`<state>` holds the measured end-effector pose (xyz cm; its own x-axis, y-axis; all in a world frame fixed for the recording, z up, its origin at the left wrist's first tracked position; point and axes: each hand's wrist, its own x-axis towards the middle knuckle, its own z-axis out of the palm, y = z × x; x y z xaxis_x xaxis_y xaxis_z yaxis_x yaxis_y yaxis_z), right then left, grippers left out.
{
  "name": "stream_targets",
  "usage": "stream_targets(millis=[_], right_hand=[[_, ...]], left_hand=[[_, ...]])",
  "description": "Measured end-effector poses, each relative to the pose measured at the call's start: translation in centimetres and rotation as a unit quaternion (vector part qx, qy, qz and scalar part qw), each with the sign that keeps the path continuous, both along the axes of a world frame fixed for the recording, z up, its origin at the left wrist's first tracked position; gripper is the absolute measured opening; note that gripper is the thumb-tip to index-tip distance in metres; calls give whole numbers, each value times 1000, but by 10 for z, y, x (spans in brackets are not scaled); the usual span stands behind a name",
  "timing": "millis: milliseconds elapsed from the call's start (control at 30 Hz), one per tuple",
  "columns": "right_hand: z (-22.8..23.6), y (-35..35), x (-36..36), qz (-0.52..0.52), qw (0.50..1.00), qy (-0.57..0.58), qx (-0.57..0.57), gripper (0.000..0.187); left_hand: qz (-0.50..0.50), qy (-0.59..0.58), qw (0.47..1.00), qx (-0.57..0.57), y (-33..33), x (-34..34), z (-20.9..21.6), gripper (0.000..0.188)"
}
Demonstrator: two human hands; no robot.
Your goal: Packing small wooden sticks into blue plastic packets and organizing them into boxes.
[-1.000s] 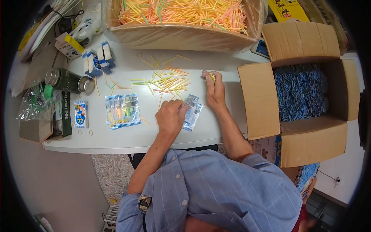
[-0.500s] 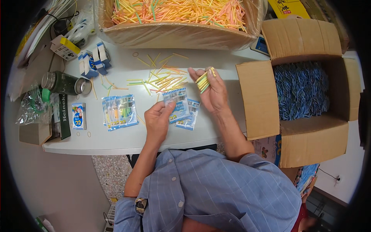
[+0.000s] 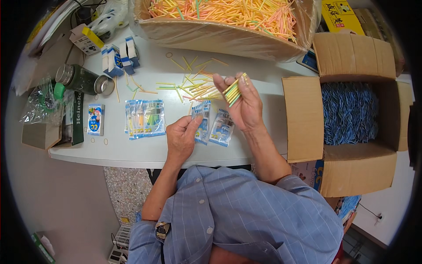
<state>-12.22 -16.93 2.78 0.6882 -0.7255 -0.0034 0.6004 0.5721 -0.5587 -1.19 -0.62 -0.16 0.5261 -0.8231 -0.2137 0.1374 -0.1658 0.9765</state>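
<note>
My left hand [image 3: 182, 137] pinches a clear plastic packet [image 3: 203, 126] with blue striped edges between thumb and fingers, tilted so that it looks narrow. My right hand [image 3: 247, 105], raised above the table, has its fingers closed round a small bundle of thin yellow and green sticks [image 3: 233, 93]. Just right of the held packet, another clear packet [image 3: 221, 128] lies flat. Loose yellow, green and orange sticks [image 3: 179, 93] are scattered beyond my hands. On the left, several overlapping packets [image 3: 151, 119] lie with coloured sticks showing inside.
A large plastic-lined carton [image 3: 206, 39] of sticks stands at the back. At right, an open cardboard box [image 3: 303, 119] holds blue-striped packets [image 3: 349, 113]. Small blue-white boxes [image 3: 127, 55], a dark green flask [image 3: 81, 79] and a small printed box [image 3: 95, 119] stand left.
The whole view has shifted a little. The packet in my left hand has turned and looks narrower, farther from the flat packet. My right hand still holds the sticks.
</note>
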Motion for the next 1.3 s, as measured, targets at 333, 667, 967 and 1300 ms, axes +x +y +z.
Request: stream_targets(millis=[333,667,967,1300], right_hand=[[24,14,21,24,984,-16,-176,19],[11,24,5,80,968,55,-232,17],[4,27,4,166,932,201,-251,32],[12,22,-5,132,839,282,-446,52]], left_hand=[[-75,44,996,-23,5,-2,23,18],[-38,83,995,-41,4,-5,21,18],[29,150,985,-75,1,-16,16,24],[63,153,981,-102,3,-10,16,33]])
